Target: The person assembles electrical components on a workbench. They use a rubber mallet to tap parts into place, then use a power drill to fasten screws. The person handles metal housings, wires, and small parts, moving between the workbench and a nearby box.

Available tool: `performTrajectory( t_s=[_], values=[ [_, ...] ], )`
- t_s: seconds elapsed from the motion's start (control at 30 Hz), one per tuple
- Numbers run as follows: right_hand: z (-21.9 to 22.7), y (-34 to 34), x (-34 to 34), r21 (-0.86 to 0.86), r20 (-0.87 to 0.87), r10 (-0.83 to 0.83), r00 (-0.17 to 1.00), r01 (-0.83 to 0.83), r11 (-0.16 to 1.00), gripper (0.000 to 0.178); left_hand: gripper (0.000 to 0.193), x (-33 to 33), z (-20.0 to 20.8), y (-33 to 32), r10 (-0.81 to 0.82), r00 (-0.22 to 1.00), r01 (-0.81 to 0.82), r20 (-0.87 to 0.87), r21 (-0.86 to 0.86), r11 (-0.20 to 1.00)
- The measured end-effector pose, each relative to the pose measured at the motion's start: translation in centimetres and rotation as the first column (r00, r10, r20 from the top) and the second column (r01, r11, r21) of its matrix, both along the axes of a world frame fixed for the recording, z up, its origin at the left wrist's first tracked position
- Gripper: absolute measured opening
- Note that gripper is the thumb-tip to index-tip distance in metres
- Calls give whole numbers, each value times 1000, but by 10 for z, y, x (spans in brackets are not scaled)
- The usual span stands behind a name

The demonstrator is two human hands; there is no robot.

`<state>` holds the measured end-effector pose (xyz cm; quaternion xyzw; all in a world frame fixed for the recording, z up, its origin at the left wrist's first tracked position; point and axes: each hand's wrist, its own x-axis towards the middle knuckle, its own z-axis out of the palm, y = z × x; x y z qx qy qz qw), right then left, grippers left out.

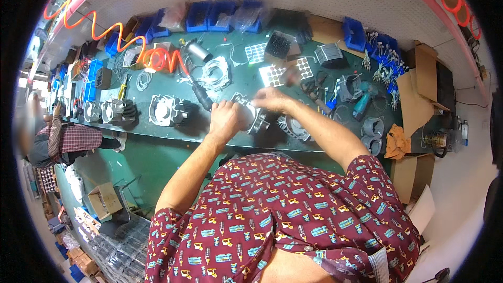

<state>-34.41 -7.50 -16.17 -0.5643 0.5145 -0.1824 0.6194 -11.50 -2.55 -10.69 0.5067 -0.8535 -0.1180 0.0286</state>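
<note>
Housing (255,119) sits on the bench (201,132) near its front edge, straight before the person, between both hands. The left hand (225,119) is curled against its left side; whether the fingers close on the rim or on a small part is hidden. The right hand (272,99) bends over its upper right, fingertips down at the metal; I cannot tell if they pinch anything.

For good handwork here, the left hand should brace the casting low and flat so it cannot rock, leaving the right fingertips to feel and press lightly, square to the surface. Fingers are best kept off sharp cast edges. The driver (200,96) on its red hose (162,60) lies just beside the left knuckles, so nudging it clear would give room. A second housing (167,110) stands apart to the left.
</note>
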Motion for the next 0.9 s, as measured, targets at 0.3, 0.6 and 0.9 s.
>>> performTrajectory(
  t_s=[0.3,0.6,0.9],
  values=[
    [14,-3,-12,76,-27,157,987,-155,985,32,52,-1,-8,-1,52,997,-50,-49,39,998],
    [14,1,-5,90,-122,126,985,-115,989,27,47,4,-6,-2,86,979,-75,-185,65,995],
    [16,14,-3,70,-153,61,986,-50,996,27,43,7,-10,4,89,971,-69,-223,97,993]
  ],
)
